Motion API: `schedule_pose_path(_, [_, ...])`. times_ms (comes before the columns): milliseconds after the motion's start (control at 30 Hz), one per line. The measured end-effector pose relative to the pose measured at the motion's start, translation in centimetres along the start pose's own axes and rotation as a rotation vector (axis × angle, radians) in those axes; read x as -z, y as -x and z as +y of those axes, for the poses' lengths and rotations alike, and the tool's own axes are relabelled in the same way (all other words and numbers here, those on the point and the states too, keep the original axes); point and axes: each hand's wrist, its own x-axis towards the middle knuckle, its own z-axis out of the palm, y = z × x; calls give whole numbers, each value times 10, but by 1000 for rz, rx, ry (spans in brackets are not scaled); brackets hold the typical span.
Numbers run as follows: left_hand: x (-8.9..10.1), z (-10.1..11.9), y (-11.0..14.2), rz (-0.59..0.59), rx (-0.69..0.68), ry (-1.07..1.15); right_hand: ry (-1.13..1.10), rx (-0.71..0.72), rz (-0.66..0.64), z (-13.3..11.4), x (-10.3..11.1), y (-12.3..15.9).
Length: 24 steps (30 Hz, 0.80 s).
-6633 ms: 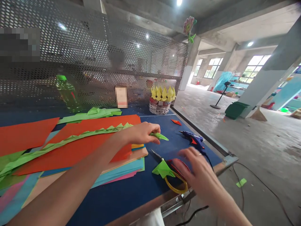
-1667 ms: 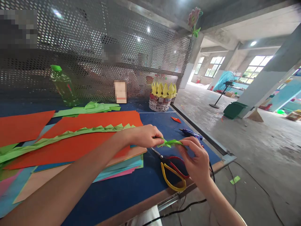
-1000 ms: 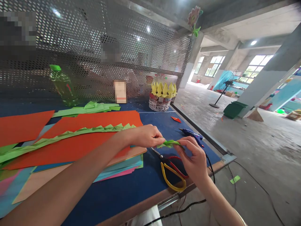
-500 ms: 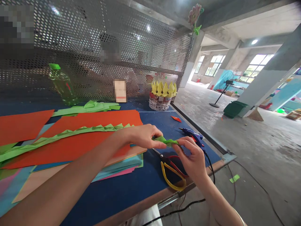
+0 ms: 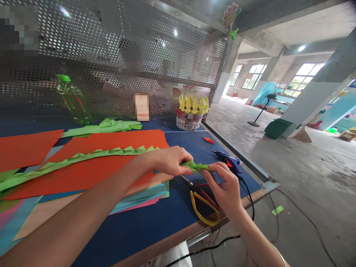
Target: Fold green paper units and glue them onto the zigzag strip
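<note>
A long green folded paper strip (image 5: 91, 155) with a zigzag upper edge runs from the far left across orange paper sheets (image 5: 130, 137) to my hands. My left hand (image 5: 176, 160) is closed, pinching the strip between thumb and fingers. Close to its right end, my right hand (image 5: 226, 181) also pinches the strip; a short folded piece shows between the two hands. Scissors (image 5: 205, 209) with one yellow and one red handle lie under and beside my right hand, their blades partly hidden. Just beyond that hand rests a blue glue gun (image 5: 227, 158).
A basket with yellow folded-paper points (image 5: 191, 113) stands by the perforated metal screen (image 5: 167, 48). Farther left are a green-capped bottle (image 5: 72, 100) and green paper strips (image 5: 107, 126). A small red-orange piece (image 5: 208, 140) lies near the table's right edge. Black cables (image 5: 303, 218) trail on the floor.
My right hand has shifted very slightly left along the strip, its fingers closer to my left hand. My left hand and the other things look unchanged.
</note>
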Motion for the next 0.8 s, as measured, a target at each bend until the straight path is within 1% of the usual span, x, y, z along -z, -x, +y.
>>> schedule_pose_path(133, [0,2,0,14,8,-10,13,-26,24,0,-1,1])
schedule_pose_path(267, [-1,4,1,27,12,-19,19,-51,9,0,-1,1])
schedule_pose_path(500, [-3,3,-1,57,-2,-27,14,-40,-27,0,0,3])
schedule_pose_path(800, [0,1,-1,85,-20,27,-18,-40,-33,-1,-1,0])
